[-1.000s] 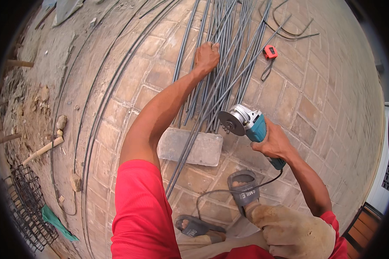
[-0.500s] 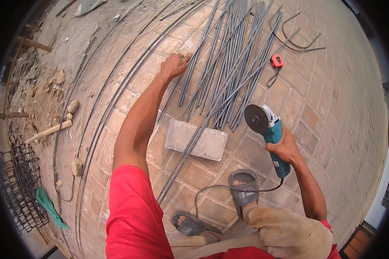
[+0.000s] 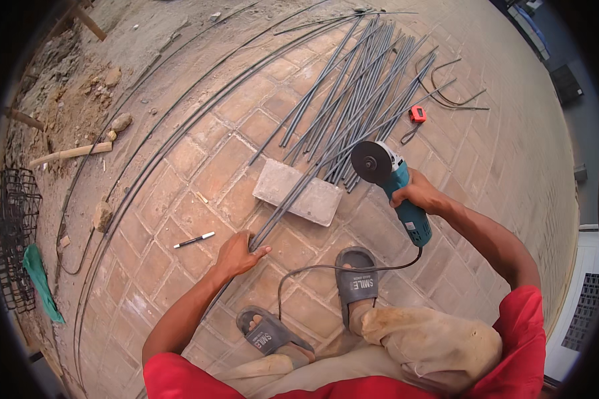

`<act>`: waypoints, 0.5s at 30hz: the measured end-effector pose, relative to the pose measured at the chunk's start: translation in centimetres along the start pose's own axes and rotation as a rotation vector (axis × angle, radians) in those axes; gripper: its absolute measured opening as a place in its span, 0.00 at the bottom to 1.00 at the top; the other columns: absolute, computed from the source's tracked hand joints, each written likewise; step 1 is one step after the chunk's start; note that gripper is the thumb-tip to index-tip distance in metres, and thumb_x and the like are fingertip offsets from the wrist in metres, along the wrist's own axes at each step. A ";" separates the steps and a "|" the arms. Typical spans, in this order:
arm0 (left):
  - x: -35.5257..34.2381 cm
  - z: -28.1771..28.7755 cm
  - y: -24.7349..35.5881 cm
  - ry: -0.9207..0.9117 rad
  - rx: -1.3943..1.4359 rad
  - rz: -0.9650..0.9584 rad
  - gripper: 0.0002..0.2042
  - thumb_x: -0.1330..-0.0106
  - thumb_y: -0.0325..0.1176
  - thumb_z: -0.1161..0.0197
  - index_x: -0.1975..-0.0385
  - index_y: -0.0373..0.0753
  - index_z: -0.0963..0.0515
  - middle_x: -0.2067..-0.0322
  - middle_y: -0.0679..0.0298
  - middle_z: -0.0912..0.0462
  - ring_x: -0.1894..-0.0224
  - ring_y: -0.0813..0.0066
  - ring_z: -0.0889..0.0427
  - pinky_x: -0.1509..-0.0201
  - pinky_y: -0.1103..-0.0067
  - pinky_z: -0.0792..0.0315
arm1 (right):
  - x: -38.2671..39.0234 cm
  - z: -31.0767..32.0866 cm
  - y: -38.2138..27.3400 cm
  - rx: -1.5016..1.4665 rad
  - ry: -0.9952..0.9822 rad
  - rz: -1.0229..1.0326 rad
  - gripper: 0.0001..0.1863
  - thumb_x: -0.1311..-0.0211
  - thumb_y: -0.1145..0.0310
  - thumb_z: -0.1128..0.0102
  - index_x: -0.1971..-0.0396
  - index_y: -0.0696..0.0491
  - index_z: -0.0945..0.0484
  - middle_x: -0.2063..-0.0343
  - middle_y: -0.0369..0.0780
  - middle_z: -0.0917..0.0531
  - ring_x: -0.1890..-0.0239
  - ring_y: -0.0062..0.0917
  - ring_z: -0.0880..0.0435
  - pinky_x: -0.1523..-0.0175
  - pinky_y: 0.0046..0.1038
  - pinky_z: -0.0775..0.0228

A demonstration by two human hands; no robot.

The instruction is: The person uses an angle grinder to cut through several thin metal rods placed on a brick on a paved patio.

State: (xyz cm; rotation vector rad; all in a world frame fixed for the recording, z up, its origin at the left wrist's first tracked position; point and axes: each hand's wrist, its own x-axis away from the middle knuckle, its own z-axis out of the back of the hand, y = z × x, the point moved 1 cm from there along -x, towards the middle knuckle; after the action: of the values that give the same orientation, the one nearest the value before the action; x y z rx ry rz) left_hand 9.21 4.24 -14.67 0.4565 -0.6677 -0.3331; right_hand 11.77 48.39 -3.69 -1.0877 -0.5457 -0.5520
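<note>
My right hand (image 3: 416, 189) is wrapped round the body of a teal angle grinder (image 3: 408, 219). Its dark cutting disc (image 3: 371, 162) points up and to the left, above the paving and apart from the rods. My left hand (image 3: 238, 253) has come down over the near part of a few long steel rods (image 3: 285, 203). The fingers curl round them, partly hidden, while the thumb sticks out to the right. Those rods lie across a grey concrete block (image 3: 309, 205) and run past my hand toward the lower left.
Beyond the block lies a loose pile of cut steel rods (image 3: 353, 86). A red tape measure (image 3: 416, 114) rests right of it. A marker pen (image 3: 194, 240) is on the brick paving (image 3: 146, 246). The grinder's cord (image 3: 313, 268) crosses my sandalled foot. Long bars (image 3: 180, 133) curve along the left.
My left hand has moved from beside the rod pile back toward me, onto the near rods. The grinder, still in my right hand, sits slightly further left and higher in view.
</note>
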 end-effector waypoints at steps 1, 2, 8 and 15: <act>0.4 -0.2 -0.3 0.019 0.013 0.009 0.35 0.38 0.61 0.38 0.52 0.28 0.24 0.56 0.40 0.20 0.51 0.46 0.19 0.46 0.60 0.27 | -0.5 -0.6 -0.8 0.035 -0.002 0.047 0.29 0.64 0.73 0.31 0.54 0.60 0.25 0.65 0.43 0.19 0.63 0.29 0.18 0.57 0.33 0.25; 0.0 -0.8 -0.2 0.045 0.010 0.036 0.31 0.37 0.59 0.38 0.58 0.29 0.22 0.62 0.41 0.18 0.55 0.45 0.18 0.50 0.60 0.25 | -1.0 -1.2 -1.3 0.070 -0.004 0.089 0.26 0.64 0.73 0.32 0.58 0.61 0.23 0.67 0.42 0.18 0.66 0.29 0.18 0.60 0.32 0.24; -0.7 -3.3 0.0 0.226 0.070 0.089 0.26 0.35 0.55 0.40 0.69 0.30 0.20 0.72 0.41 0.17 0.64 0.42 0.17 0.57 0.57 0.25 | -2.7 -4.8 -1.7 0.133 0.002 0.046 0.17 0.61 0.69 0.30 0.69 0.61 0.20 0.74 0.40 0.18 0.73 0.27 0.18 0.65 0.30 0.25; -0.9 -3.7 0.0 0.271 0.025 0.056 0.26 0.34 0.55 0.41 0.69 0.31 0.19 0.71 0.42 0.17 0.63 0.42 0.16 0.57 0.57 0.23 | -3.5 -5.0 -1.3 0.207 0.050 0.078 0.18 0.58 0.64 0.28 0.68 0.61 0.18 0.73 0.40 0.17 0.72 0.25 0.18 0.65 0.30 0.25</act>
State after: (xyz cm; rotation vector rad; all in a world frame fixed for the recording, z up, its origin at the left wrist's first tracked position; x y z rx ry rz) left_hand 11.03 5.75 -17.70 0.4957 -0.4198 -0.2052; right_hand 9.01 43.82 -6.93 -0.8924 -0.5027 -0.4428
